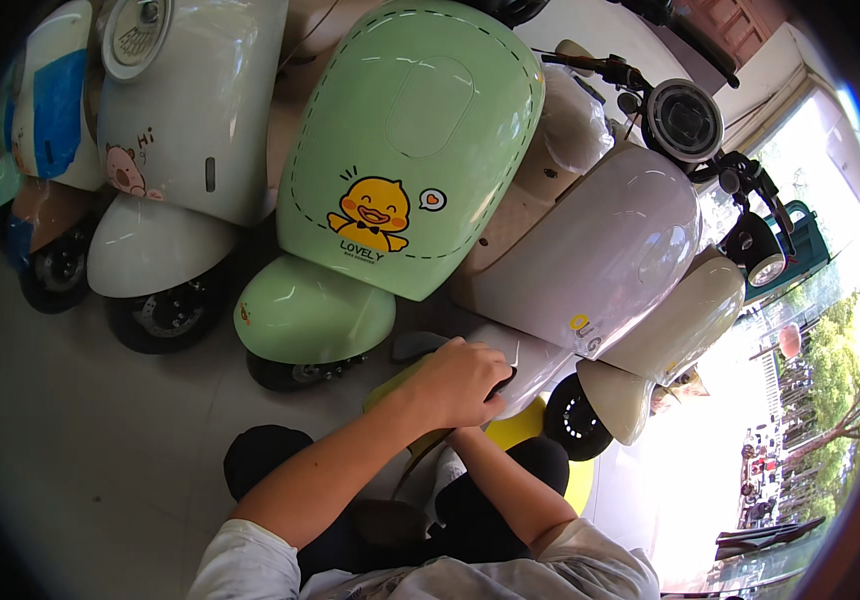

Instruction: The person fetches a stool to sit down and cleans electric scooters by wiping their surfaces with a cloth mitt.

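My left hand reaches across to the front fender of a pale lilac scooter, its fingers curled around a small black object whose kind I cannot tell. My right forearm runs up under the left wrist, and the right hand is hidden there. Around my feet lies a yellow item, partly covered by my hands and legs. A grey shoe or sock shows between my dark-clad knees.
A light green scooter with a duck picture stands ahead. White scooters line up to its left. At right are a cream scooter, a black wheel, a round headlight and a bright glass front. Grey floor lies at left.
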{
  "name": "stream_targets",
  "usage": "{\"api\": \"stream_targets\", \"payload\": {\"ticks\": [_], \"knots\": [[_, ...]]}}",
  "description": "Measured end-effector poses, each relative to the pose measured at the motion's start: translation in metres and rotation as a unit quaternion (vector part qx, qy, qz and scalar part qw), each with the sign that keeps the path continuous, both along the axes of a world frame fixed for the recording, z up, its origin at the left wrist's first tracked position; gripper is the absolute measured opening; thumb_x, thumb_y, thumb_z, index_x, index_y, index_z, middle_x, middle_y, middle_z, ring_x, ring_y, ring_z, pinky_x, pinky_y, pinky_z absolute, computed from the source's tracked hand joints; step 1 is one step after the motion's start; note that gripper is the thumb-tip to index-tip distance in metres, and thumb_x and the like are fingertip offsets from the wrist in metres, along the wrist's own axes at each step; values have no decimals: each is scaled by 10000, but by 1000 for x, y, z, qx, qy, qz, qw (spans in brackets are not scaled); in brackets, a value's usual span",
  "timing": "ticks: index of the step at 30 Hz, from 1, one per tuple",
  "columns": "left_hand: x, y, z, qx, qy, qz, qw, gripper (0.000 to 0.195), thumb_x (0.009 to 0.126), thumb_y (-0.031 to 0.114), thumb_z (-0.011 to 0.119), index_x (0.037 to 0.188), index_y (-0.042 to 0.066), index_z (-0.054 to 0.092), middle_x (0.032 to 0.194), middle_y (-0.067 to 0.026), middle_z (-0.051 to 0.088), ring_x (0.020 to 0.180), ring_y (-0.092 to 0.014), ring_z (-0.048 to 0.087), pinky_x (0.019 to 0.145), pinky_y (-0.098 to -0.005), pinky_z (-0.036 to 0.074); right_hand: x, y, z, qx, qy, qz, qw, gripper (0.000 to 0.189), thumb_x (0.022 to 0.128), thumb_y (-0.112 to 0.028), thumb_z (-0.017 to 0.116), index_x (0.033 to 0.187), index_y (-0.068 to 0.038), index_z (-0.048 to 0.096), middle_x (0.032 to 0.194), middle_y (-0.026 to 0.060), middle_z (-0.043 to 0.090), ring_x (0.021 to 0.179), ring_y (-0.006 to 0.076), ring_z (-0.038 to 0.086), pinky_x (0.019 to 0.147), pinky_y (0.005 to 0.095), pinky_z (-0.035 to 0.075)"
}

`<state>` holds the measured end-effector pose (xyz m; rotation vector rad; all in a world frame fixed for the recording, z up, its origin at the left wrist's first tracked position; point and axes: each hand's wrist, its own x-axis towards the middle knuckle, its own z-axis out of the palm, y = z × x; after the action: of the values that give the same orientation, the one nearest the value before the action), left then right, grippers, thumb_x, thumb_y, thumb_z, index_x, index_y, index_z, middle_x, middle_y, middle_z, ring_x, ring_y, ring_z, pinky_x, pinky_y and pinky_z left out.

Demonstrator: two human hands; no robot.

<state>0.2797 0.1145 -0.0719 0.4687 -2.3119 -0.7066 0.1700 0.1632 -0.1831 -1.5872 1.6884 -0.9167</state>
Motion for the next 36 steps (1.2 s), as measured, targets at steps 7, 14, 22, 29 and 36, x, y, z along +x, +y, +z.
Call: {"api": "stream_targets", "payload": {"ticks": [7,14,22,29,36], "knots": [[-2,10,8,-41,15,-20,999,199,686,200,692,805,40,681,856,-94,695,931,-276,659,875,-435,480,-13,2,18,1,86,55,995,549,908,-215,624,1393,-20,458,1377,195,478,1273,345,485,1071,419,410],[11,3,-7,67,-96,-31,993,268,718,256,674,834,19,716,903,-141,730,924,-321,685,910,-433,499,3,-11,33,-9,228,180,957,536,925,-240,618,1398,-40,465,1375,172,501,1280,318,495,1072,404,415],[15,-1,-12,168,-274,-18,947,494,888,521,605,856,41,718,847,-175,735,824,-370,708,808,-458,555,23,10,37,-11,373,284,883,522,944,-268,611,1404,-63,473,1372,146,527,1288,288,507,1072,388,421],[51,-31,10,132,-42,190,972,525,1015,519,534,867,29,651,864,-175,696,818,-347,674,735,-430,514,10,6,74,-30,458,316,831,510,961,-292,604,1410,-83,480,1370,124,549,1294,261,517,1073,373,426],[99,-62,8,194,249,351,882,393,1048,382,528,977,6,617,979,-136,679,990,-301,654,833,-421,492,7,-35,161,-187,528,218,799,362,881,-277,623,1209,-124,620,1147,97,653,1102,272,617,914,394,496]]}}
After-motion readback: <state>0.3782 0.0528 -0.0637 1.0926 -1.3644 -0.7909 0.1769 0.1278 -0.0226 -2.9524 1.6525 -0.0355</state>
